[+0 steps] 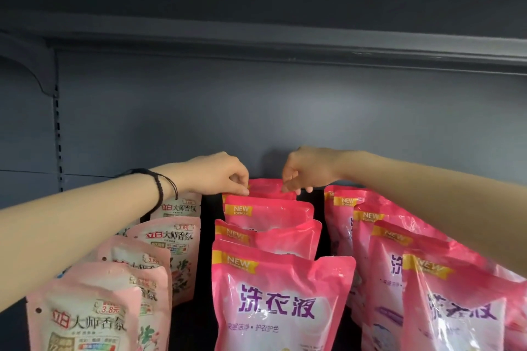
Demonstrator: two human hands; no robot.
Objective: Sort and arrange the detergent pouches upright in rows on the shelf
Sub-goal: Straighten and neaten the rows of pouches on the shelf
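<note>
Item: rear pouch (271,187), middle row, gripped at its top seam by both your hands.
Detail: your left hand (219,174) pinches its left top corner and your right hand (308,169) its right, likely to pull it upright and square to the back panel (285,111) just behind it. 3 bright pink pouches (268,234) stand in front of it. 4 pale pink pouches (159,251) line up to its left. A crowded, leaning bright pink row (399,236) sits to its right, probably next for straightening.

Pink detergent pouches (282,293) stand upright — three front-to-back rows.
</note>
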